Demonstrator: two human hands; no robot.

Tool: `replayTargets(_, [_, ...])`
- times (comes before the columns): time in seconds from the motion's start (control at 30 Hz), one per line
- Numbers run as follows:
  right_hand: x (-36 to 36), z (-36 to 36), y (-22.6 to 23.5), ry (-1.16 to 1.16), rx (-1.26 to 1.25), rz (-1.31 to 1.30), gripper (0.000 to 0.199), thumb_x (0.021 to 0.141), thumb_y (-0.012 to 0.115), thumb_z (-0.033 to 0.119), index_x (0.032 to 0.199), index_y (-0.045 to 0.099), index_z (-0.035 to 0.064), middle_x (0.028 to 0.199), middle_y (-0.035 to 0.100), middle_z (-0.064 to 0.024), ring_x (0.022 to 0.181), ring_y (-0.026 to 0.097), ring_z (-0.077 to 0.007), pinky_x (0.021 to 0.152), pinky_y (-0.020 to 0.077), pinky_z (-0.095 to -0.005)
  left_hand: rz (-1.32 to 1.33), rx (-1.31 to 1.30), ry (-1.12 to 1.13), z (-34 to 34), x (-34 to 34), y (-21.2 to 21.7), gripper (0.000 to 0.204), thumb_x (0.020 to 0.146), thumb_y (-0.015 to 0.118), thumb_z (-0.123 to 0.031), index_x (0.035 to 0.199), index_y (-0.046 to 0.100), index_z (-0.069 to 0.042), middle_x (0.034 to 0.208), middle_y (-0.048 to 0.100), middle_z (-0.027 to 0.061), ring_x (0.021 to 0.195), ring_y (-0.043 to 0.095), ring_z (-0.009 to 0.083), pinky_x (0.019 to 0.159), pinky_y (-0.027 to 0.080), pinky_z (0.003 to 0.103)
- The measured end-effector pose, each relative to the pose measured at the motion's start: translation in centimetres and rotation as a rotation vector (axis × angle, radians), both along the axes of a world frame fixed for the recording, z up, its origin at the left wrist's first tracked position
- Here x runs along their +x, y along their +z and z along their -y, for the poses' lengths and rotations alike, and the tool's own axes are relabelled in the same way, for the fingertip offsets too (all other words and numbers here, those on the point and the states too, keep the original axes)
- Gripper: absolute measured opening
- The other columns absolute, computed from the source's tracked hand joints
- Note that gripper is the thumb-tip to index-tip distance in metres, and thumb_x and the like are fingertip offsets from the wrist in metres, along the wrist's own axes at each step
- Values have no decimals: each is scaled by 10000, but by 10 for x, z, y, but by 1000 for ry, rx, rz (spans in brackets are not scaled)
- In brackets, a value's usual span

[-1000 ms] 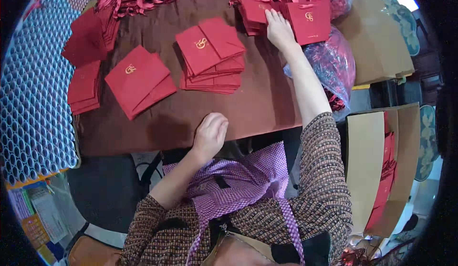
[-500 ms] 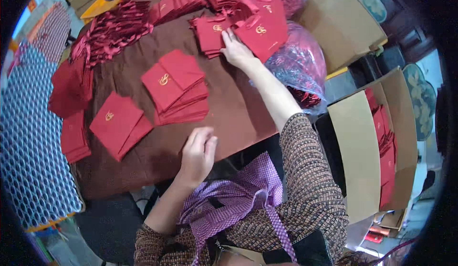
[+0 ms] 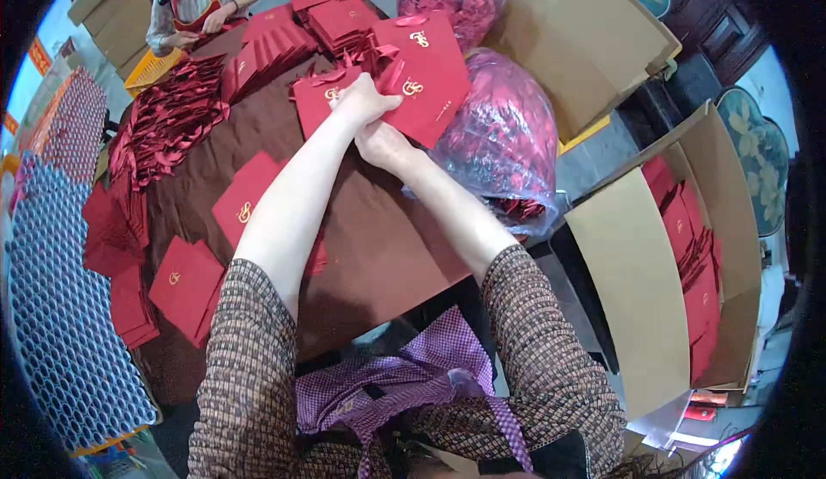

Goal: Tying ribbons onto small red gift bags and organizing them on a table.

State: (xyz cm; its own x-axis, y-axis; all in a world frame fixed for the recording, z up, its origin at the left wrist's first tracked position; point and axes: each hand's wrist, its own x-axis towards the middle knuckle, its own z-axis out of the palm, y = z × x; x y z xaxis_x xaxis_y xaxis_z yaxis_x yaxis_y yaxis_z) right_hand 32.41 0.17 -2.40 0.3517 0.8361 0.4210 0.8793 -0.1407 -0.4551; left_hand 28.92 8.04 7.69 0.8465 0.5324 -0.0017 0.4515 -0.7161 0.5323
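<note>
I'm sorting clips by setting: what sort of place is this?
Probably a small handwork workshop: many stacks of red paper bags on a brown cloth-covered table, an open brown cardboard box holding more, and a bulging clear plastic sack of reddish pieces.

Along the front, a hand could cross the cloth (image 3: 391, 260). Bags (image 3: 185, 279) block the left, a sack (image 3: 503, 135) the right.

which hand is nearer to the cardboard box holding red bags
Right. The right hand is at the near edge of the large red bag, left of the box; the left hand is just beyond the right one, a bit farther left.
</note>
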Motion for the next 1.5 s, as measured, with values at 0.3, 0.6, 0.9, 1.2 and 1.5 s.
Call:
replayTargets(0.3, [-17, 89, 123, -18, -1, -225, 175, 836, 578, 157, 907, 676, 30, 864, 665, -171, 836, 658, -279, 775, 500, -367, 197, -472, -155, -18, 32, 20, 353, 762, 708, -83, 1082, 579, -7, 842, 637, 86, 726, 608, 168, 591, 484, 323])
replayTargets(0.6, [127, 89, 147, -728, -60, 13, 653, 839, 592, 448, 1338, 380, 84, 1262, 501, -219, 1161, 495, -386, 954, 408, -466, 422, -83, -260, -21, 108, 61, 674, 692, 756, -211, 1261, 474, 12, 1016, 631, 160, 848, 625, 255, 760, 502, 333])
replayTargets(0.9, [177, 68, 112, -591, -167, -163, 700, 876, 532, 444, 1348, 317, -27, 1256, 449, -346, 1188, 451, -440, 1001, 377, -447, 552, -13, 217, -6, 100, 21, 737, 811, 611, -461, 1351, 297, -70, 1381, 259, 305, 1254, 332, 463, 1003, 308, 543])
replayTargets(1.2, [170, 46, 118, -650, -463, -181, 789, 879, 461, 513, 1317, 311, -125, 1225, 481, -356, 1190, 466, -424, 1007, 372, -444, 824, -455, 250, 53, 73, -34, 854, 879, 515, -513, 1432, 133, 16, 1463, 144, 312, 1371, 159, 419, 1102, 188, 463])
replayTargets(1.5, [157, 35, 85, -662, -723, -152, 779, 926, 354, 475, 1421, 120, -80, 1442, 170, -344, 1263, 354, -485, 1062, 300, -473, 398, -11, 167, 61, 71, -59, 770, 859, 561, -236, 1439, 110, -4, 1450, -23, 362, 1327, 124, 539, 1040, 218, 599])
